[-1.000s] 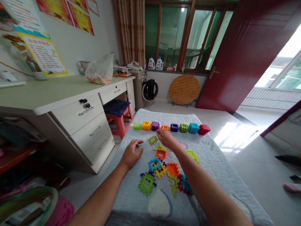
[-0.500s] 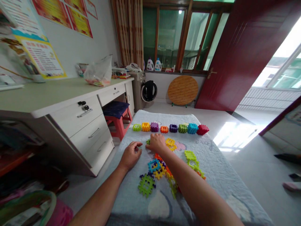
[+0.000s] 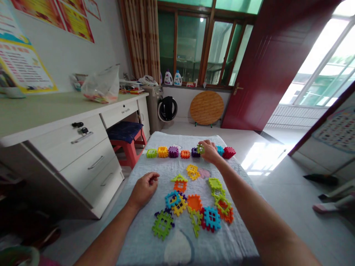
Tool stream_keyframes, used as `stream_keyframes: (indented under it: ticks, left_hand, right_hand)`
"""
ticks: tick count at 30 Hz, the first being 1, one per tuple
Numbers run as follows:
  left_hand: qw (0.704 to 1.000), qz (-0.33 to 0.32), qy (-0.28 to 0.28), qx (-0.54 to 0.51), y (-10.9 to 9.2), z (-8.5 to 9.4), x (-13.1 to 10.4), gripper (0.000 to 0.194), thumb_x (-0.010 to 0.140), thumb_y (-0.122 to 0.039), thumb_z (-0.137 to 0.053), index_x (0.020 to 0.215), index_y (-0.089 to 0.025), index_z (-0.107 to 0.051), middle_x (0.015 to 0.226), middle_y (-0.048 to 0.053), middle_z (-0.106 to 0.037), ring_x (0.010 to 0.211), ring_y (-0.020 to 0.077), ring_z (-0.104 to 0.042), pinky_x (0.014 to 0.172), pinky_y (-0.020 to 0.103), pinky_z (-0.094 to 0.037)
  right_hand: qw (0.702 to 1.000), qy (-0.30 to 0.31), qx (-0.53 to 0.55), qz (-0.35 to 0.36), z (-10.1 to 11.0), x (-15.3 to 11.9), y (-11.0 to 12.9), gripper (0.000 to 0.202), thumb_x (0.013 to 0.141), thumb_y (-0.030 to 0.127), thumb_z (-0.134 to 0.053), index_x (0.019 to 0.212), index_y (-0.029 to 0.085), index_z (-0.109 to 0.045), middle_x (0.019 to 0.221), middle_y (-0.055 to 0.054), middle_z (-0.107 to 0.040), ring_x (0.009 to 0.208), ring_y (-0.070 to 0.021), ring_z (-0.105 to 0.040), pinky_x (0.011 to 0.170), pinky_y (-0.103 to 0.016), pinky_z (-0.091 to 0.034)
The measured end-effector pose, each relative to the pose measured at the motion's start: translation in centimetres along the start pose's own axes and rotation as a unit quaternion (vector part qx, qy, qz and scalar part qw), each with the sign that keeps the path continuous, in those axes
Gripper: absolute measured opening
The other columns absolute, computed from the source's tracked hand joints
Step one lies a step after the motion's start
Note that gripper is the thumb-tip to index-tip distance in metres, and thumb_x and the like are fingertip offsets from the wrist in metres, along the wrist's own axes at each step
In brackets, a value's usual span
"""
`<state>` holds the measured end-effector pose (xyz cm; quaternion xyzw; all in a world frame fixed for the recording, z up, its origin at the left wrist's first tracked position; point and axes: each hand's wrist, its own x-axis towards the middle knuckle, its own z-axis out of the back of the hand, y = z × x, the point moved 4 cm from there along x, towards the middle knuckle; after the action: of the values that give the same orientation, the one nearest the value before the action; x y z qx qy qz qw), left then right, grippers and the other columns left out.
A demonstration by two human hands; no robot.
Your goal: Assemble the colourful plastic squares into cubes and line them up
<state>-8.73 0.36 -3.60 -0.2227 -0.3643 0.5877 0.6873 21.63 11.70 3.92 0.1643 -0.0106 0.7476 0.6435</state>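
My right hand (image 3: 209, 150) is over the row of stacked blocks, its fingers closed on a green piece (image 3: 200, 149). That piece is beside the dark purple stack (image 3: 195, 152); the hand hides part of the row. On the right end stand a blue stack (image 3: 220, 150) and a red stack (image 3: 229, 152). Lime, yellow, purple and orange stacks make up the left part. My left hand (image 3: 144, 188) rests at the left of the cloth, fingers curled; whether anything is in them is hidden. Loose pieces lie nearer, among them a green one (image 3: 162, 224) and a blue one (image 3: 212, 218).
A blue-grey cloth (image 3: 133, 225) covers the table. To the left are a white desk (image 3: 80, 147) and a red stool (image 3: 130, 147) with a dark seat. A washing machine (image 3: 154, 107), a round wooden board (image 3: 206, 108) and a red door (image 3: 266, 66) are behind.
My right hand has moved right and away from me, from the loose pieces to the row, with a green piece. My left fingers have curled in. The view has shifted to the right.
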Motion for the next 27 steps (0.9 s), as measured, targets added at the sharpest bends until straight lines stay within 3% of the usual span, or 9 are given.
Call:
stream_keyframes:
  ticks: [3, 6, 12, 18, 23, 27]
  left_hand:
    - [1.0, 0.004, 0.003, 0.003, 0.2, -0.1, 0.1, 0.029, 0.075, -0.03, -0.052, 0.097, -0.017, -0.064, 0.084, 0.003, -0.068, 0.071, 0.0163, -0.061, 0.07, 0.028, -0.05]
    - [1.0, 0.011, 0.003, 0.006, 0.2, -0.1, 0.1, 0.029, 0.076, -0.033, -0.052, 0.097, -0.017, -0.064, 0.082, 0.002, -0.067, 0.07, 0.0166, -0.061, 0.069, 0.028, -0.049]
    - [1.0, 0.023, 0.013, 0.007, 0.3, -0.1, 0.2, 0.03, 0.077, -0.036, -0.051, 0.096, -0.017, -0.064, 0.076, 0.001, -0.066, 0.068, 0.0166, -0.061, 0.066, 0.027, -0.049]
    - [1.0, 0.026, 0.012, 0.005, 0.3, -0.1, 0.2, 0.031, 0.076, -0.038, -0.052, 0.095, -0.018, -0.065, 0.077, 0.001, -0.067, 0.068, 0.0163, -0.061, 0.065, 0.026, -0.049]
    - [1.0, 0.025, 0.016, 0.008, 0.4, -0.2, 0.3, 0.032, 0.076, -0.039, -0.052, 0.096, -0.018, -0.065, 0.078, 0.001, -0.067, 0.069, 0.0166, -0.061, 0.066, 0.026, -0.049]
    - [1.0, 0.018, 0.014, 0.007, 0.4, -0.2, 0.2, 0.032, 0.074, -0.04, -0.053, 0.096, -0.018, -0.065, 0.084, 0.002, -0.069, 0.075, 0.0177, -0.063, 0.072, 0.028, -0.05]
  right_hand:
    - [0.999, 0.009, -0.036, -0.015, 0.4, 1.7, -3.4, 0.057, 0.068, 0.009, -0.054, 0.121, 0.03, -0.057, 0.12, -0.006, -0.055, 0.108, -0.0294, -0.046, 0.085, -0.039, -0.035]
    - [0.995, 0.038, -0.094, -0.013, 0.2, 2.7, -4.8, 0.057, 0.068, 0.008, -0.054, 0.121, 0.029, -0.058, 0.118, -0.006, -0.059, 0.107, -0.029, -0.047, 0.087, -0.042, -0.033]
    - [0.984, 0.105, -0.146, 0.014, -0.6, 3.5, -5.1, 0.048, 0.071, 0.012, -0.055, 0.115, 0.029, -0.061, 0.12, -0.005, -0.061, 0.109, -0.0316, -0.046, 0.09, -0.049, -0.031]
    - [0.983, 0.115, -0.14, 0.018, -0.4, 3.4, -5.3, 0.056, 0.068, 0.015, -0.062, 0.122, 0.028, -0.058, 0.123, -0.008, -0.059, 0.111, -0.032, -0.046, 0.091, -0.047, -0.034]
    - [0.994, 0.067, -0.04, 0.073, 1.7, 0.2, -4.7, 0.051, 0.071, 0.02, -0.063, 0.121, 0.02, -0.057, 0.121, -0.011, -0.059, 0.107, -0.0272, -0.05, 0.088, -0.037, -0.039]
    - [0.979, 0.157, 0.028, 0.128, 1.5, -5.4, -4.1, 0.036, 0.071, 0.02, -0.066, 0.106, 0.016, -0.064, 0.098, -0.007, -0.066, 0.087, -0.0183, -0.059, 0.078, -0.027, -0.044]
